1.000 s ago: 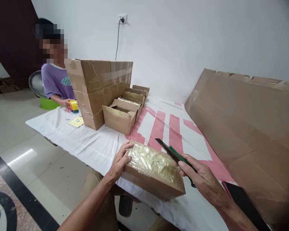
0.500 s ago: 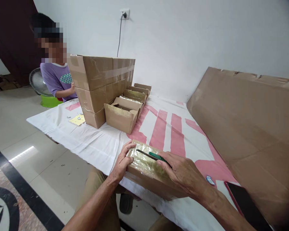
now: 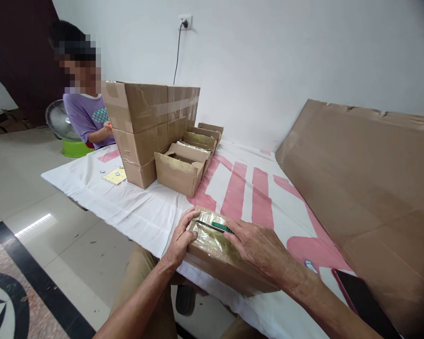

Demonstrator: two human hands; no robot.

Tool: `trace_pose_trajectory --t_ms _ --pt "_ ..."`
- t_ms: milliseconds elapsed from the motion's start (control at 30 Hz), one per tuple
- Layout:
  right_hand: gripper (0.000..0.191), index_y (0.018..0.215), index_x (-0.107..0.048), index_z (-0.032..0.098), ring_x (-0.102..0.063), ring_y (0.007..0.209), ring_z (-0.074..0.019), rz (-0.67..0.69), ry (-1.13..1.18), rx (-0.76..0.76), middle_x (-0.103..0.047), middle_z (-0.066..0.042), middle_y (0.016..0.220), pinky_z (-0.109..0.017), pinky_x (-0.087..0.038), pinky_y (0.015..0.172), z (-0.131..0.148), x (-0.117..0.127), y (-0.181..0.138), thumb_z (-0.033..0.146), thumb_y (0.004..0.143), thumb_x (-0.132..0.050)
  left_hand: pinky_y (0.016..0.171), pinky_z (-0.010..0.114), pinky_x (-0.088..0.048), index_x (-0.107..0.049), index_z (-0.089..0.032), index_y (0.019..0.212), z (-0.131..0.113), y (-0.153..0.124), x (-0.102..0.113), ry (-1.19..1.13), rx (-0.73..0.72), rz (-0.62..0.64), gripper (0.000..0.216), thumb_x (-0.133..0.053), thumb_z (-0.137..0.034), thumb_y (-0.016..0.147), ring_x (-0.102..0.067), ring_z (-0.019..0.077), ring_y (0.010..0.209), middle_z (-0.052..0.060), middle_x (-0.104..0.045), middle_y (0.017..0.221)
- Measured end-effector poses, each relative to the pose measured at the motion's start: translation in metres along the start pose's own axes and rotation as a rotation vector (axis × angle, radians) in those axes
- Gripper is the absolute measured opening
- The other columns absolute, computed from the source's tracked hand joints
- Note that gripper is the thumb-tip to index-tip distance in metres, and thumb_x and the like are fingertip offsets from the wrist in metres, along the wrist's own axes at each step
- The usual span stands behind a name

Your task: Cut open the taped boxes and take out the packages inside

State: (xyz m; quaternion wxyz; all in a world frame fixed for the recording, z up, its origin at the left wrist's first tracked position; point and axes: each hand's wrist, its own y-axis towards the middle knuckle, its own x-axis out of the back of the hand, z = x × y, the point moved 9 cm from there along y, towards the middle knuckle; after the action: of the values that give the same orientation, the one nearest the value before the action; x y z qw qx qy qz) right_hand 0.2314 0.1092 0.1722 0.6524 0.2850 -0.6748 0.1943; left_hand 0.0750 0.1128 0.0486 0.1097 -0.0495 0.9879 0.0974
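A taped cardboard box [image 3: 229,278] lies in front of me at the table's near edge, its top covered with shiny clear tape [image 3: 212,242]. My left hand [image 3: 179,238] grips the box's left end, thumb on the top and fingers around the far corner. In my right hand [image 3: 257,247] is a green utility knife [image 3: 221,227], held low over the taped top. Its dark blade points left toward my left fingers and lies along the box's top. Whether the blade tip has gone through the tape cannot be made out.
Stacked closed boxes [image 3: 146,110] stand at the table's left, beside a row of open boxes [image 3: 178,174]. A large cardboard sheet [image 3: 360,188] leans at the right, near a phone [image 3: 367,301]. Behind the stack is a person in a purple shirt [image 3: 81,113].
My right hand has slid the utility knife slightly left along the taped top, bringing the blade closer to my left hand. The left hand keeps its grip on the box.
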Motion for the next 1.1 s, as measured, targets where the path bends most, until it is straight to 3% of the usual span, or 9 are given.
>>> trace_pose_trajectory --t_ms 500,733,933,1100 --pt "0.017 0.103 -0.068 0.021 -0.073 0.079 -0.0209 0.023 -0.079 -0.021 -0.079 -0.007 0.095 -0.028 -0.042 0.061 0.010 -0.004 0.005 0.027 0.101 -0.052 0.121 0.049 -0.029 -0.065 -0.021 0.127 0.000 -0.001 0.001 -0.037 0.012 -0.009 0.061 -0.059 -0.026 0.067 -0.042 0.0366 0.144 0.008 -0.051 0.155" --pt "0.019 0.108 -0.069 0.020 -0.074 0.076 -0.0236 0.132 -0.136 -0.025 -0.079 -0.009 0.093 -0.028 -0.040 0.059 0.018 0.006 0.009 0.026 0.101 -0.053 0.120 0.049 -0.031 -0.066 -0.020 0.124 -0.002 -0.002 0.000 -0.029 0.031 -0.020 0.060 -0.058 -0.025 0.066 -0.046 0.0366 0.142 0.008 -0.052 0.154" --pt "0.017 0.092 -0.072 0.019 -0.072 0.067 -0.0255 0.211 -0.226 0.074 -0.077 -0.011 0.081 -0.030 -0.037 0.053 0.016 0.007 0.013 0.018 0.096 -0.055 0.120 0.048 -0.031 -0.069 -0.020 0.121 -0.004 -0.002 0.001 -0.012 0.026 -0.060 0.058 -0.056 -0.025 0.065 -0.045 0.0367 0.143 0.008 -0.057 0.149" --pt "0.020 0.082 -0.075 0.019 -0.069 0.059 -0.0233 0.295 -0.219 0.064 -0.076 -0.010 0.073 -0.030 -0.035 0.051 0.007 0.016 0.017 0.013 0.090 -0.057 0.122 0.048 -0.029 -0.069 -0.020 0.121 -0.004 -0.002 0.001 -0.024 0.009 -0.054 0.059 -0.056 -0.025 0.064 -0.044 0.0364 0.144 0.007 -0.058 0.148"
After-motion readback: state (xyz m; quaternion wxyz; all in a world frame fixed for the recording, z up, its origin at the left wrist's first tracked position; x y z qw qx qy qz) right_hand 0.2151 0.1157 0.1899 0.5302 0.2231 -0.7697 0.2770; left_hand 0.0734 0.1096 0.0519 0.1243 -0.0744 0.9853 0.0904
